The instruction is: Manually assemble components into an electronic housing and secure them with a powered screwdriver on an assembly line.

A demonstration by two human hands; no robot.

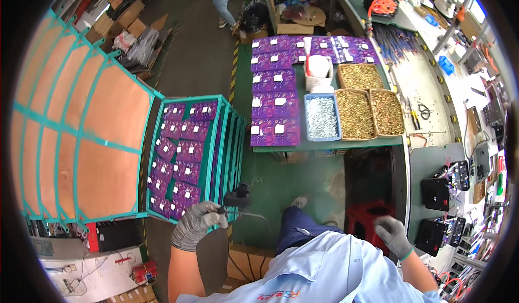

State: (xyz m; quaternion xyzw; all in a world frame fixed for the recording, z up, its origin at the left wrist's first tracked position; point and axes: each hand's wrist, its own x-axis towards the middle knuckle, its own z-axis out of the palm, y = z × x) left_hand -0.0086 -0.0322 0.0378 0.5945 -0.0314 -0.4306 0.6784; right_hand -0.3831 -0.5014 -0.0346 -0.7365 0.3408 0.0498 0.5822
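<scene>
My left hand [195, 226], in a grey striped knit glove, is raised beside the teal rack [215, 157]. Its fingers are closed at a small dark piece, too small to name. Just beyond the fingertips is a black device [237, 196], with a thin grey cable [253, 215] running nearby. Purple circuit boards [187, 150] with white square parts lie on the rack's top, to the left of that device. My right hand [393, 236], gloved in grey, hangs at my right above a red stool [367, 219]. Its fingers are loosely bent, with nothing visible in them.
Ahead stands a green table [324, 145] bearing more purple boards [274, 104], a blue bin [323, 117] of silvery parts and brown bins [355, 114] of brass-coloured parts. A workbench [432, 165] with black units runs along the right. A person [219, 0] is far off.
</scene>
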